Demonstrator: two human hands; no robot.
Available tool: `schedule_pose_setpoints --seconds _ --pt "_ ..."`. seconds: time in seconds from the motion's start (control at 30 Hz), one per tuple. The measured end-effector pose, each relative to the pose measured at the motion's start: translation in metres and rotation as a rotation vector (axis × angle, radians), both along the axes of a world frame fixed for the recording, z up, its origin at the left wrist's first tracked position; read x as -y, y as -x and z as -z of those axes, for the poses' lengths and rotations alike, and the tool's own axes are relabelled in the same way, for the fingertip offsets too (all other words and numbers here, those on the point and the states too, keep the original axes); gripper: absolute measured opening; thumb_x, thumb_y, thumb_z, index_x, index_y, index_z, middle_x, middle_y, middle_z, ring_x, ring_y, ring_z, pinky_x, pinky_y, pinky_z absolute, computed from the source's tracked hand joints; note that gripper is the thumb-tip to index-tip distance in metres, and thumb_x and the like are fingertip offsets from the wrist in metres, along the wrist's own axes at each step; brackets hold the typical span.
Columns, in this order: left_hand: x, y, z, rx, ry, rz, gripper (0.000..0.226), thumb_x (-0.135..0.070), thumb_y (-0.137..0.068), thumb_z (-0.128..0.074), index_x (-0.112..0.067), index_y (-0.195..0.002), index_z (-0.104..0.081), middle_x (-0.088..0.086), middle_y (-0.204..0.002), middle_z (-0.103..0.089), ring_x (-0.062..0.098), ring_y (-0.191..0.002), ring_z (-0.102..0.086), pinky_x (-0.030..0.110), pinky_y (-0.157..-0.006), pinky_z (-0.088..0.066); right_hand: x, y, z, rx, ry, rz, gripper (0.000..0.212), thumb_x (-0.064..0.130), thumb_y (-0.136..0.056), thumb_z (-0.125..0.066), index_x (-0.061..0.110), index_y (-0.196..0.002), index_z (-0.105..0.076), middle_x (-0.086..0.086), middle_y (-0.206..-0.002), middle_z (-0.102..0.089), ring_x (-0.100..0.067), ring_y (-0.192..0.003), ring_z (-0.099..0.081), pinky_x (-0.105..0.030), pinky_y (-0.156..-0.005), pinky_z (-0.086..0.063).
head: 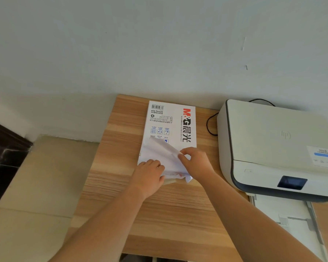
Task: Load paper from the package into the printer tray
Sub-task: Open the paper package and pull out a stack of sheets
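Pale wall behind, wooden desk [159, 214] below. M&G paper package [170, 125] lies flat left of HP printer [273, 144]. Step: opening wrapper. Left hand [150, 174] presses package's near end, fingers curled on torn wrapper. Right hand [195, 161] pinches wrapper flap [163, 150], peeling it up. Paper tray [284, 210] pulled out at printer's front, looks empty. Next, likely: widen tear, slide sheets out.

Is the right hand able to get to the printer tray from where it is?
Probably yes. The right hand is busy pinching the package flap, but only bare table lies between it and the open tray.
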State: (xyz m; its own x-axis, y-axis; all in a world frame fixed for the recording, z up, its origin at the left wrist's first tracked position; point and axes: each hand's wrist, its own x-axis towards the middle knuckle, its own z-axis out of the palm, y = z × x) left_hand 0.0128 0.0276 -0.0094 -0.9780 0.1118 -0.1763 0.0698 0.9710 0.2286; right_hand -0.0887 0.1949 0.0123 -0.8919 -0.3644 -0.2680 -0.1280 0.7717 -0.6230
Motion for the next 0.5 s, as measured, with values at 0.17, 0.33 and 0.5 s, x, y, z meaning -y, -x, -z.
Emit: schedule_pose_setpoints --seconds 0.17,0.33,0.5 --pt "-0.012 0.018 0.005 0.023 0.069 0.013 0.031 -0.030 -0.095 -0.044 -0.015 -0.118 -0.057 0.004 -0.118 -0.057 0.023 -0.111 -0.050 0.037 -0.091 -0.042 -0.003 -0.003 -0.003 0.007 -0.019 -0.022 0.028 0.034 -0.095 -0.057 0.017 -0.114 -0.068 0.003 -0.120 -0.066 -0.014 -0.108 -0.059 -0.024 -0.088 -0.044" --pt "-0.014 0.033 0.006 0.069 0.177 0.060 0.033 -0.027 -0.095 -0.045 -0.013 -0.123 -0.056 0.008 -0.124 -0.053 0.026 -0.116 -0.047 0.037 -0.088 -0.041 -0.005 -0.005 -0.006 0.026 -0.020 -0.025 0.031 0.035 -0.095 -0.057 0.017 -0.117 -0.067 0.003 -0.123 -0.065 -0.014 -0.106 -0.061 -0.024 -0.088 -0.046" --pt "-0.015 0.046 0.003 0.132 0.240 0.071 0.029 -0.018 -0.095 -0.048 -0.015 -0.122 -0.056 0.005 -0.126 -0.050 0.024 -0.118 -0.045 0.033 -0.071 -0.038 -0.006 -0.006 -0.008 0.032 -0.020 -0.040 0.031 0.037 -0.096 -0.055 0.019 -0.117 -0.067 0.003 -0.121 -0.066 -0.014 -0.105 -0.062 -0.029 -0.091 -0.049"
